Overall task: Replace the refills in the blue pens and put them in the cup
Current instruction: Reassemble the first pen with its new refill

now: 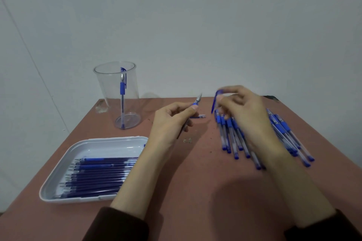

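Note:
My left hand (172, 121) grips a blue pen (196, 100) with its metal tip pointing up and away. My right hand (244, 111) pinches a blue pen cap (215, 101) above a pile of several blue pens (235, 139) lying on the right of the table. A clear plastic cup (117, 92) stands at the back left with one blue pen (122, 94) upright in it. A white tray (82, 146) at the front left holds several dark blue refills (98, 176). A short blue piece (199, 117) lies on the table between my hands.
The brown table (195, 182) ends at a grey wall just behind the cup. Small crumbs of debris (187, 140) lie near the middle. A scuffed patch (100, 108) marks the back left corner. Dark sleeves cover both forearms at the bottom edge.

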`<control>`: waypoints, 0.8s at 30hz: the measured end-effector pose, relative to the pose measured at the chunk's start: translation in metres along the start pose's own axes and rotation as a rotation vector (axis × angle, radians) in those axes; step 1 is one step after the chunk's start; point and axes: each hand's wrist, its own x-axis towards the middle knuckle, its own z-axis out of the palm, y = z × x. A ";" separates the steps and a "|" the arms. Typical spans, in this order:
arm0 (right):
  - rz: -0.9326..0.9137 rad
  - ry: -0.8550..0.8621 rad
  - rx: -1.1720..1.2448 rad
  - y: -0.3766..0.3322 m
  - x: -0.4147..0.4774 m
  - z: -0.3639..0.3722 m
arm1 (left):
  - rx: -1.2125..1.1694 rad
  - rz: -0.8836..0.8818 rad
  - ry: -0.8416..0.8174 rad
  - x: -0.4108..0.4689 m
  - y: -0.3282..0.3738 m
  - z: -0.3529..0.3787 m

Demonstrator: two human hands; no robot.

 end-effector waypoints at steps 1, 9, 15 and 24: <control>0.048 0.067 0.174 -0.002 0.001 -0.002 | 0.012 -0.009 -0.029 -0.001 0.000 0.001; 0.175 0.131 0.518 0.000 0.005 -0.002 | 0.106 -0.019 -0.162 -0.006 0.001 0.005; 0.160 0.040 0.415 0.002 0.004 0.003 | 0.103 0.029 -0.134 -0.006 0.003 0.005; 0.024 -0.040 0.211 0.004 -0.004 0.009 | 0.043 0.090 -0.097 -0.006 0.003 0.004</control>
